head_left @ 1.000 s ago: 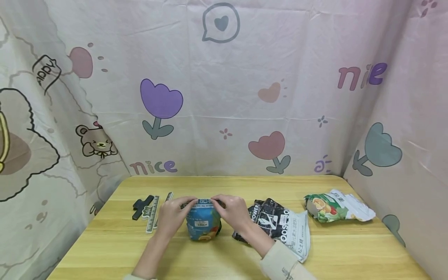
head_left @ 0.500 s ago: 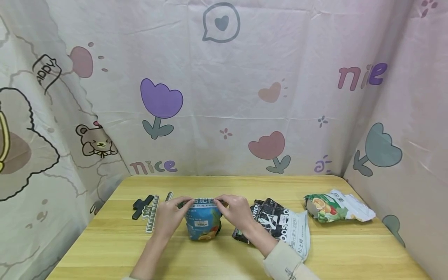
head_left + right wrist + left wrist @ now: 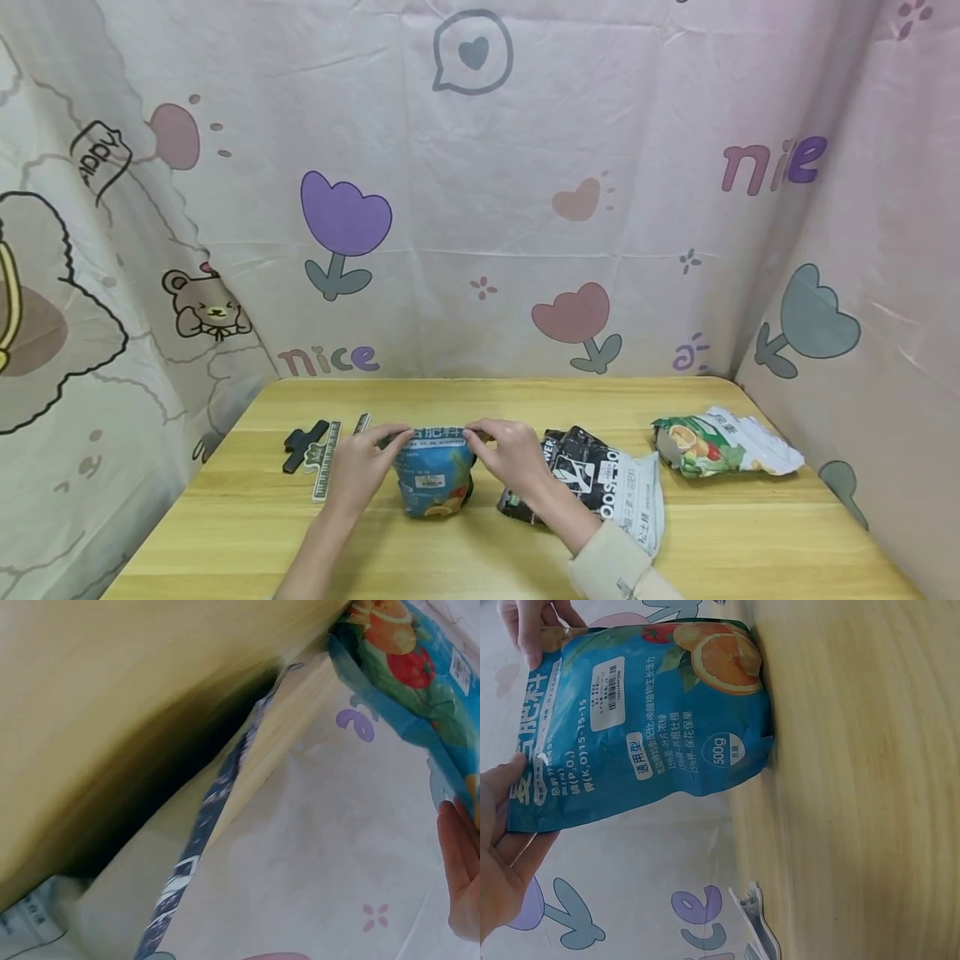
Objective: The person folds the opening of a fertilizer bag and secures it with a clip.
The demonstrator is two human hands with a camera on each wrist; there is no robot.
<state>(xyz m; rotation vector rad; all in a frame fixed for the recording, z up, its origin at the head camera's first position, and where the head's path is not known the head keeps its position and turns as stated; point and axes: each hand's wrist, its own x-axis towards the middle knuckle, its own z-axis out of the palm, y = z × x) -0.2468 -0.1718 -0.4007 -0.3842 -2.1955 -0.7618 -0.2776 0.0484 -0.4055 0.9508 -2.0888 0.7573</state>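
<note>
Comparing with the frame a second ago: your blue bag (image 3: pixel 433 483) stands in the same spot, between 6 and 7 o'clock from the head view's centre, base on the table (image 3: pixel 457 567). Your fingertips have spread outward along its top edge, so more of the printed top strip shows between them. Your right sleeve (image 3: pixel 615 560) has slid slightly toward 4 o'clock. The whole head view sits a touch lower.

Fingers: your left hand (image 3: pixel 358 471) pinches the top edge at the bag's 10 o'clock corner, thumb on the printed face; your right hand (image 3: pixel 513 458) pinches it at the 2 o'clock corner. Both pinches are narrow, with the film between thumb and fingers.

Counts, clock faces centred on the blue bag:
- Bags, three: one blue, in your hands; one black-and-white bag (image 3: pixel 588 479), crumpled, near at 3 o'clock, partly behind your right forearm; one green-and-white bag (image 3: pixel 723 446), lying well apart between 2 and 3 o'clock.
- Clips, three: one black clip (image 3: pixel 306 446) toward 10 o'clock; two keyboard-patterned clips, the nearer-to-you one (image 3: pixel 322 479) at 9 o'clock, the other (image 3: pixel 362 422) toward 10, mostly hidden by your left hand.
- Backdrop: patterned cloth (image 3: pixel 465 192) beyond the table, toward 12 o'clock.
</note>
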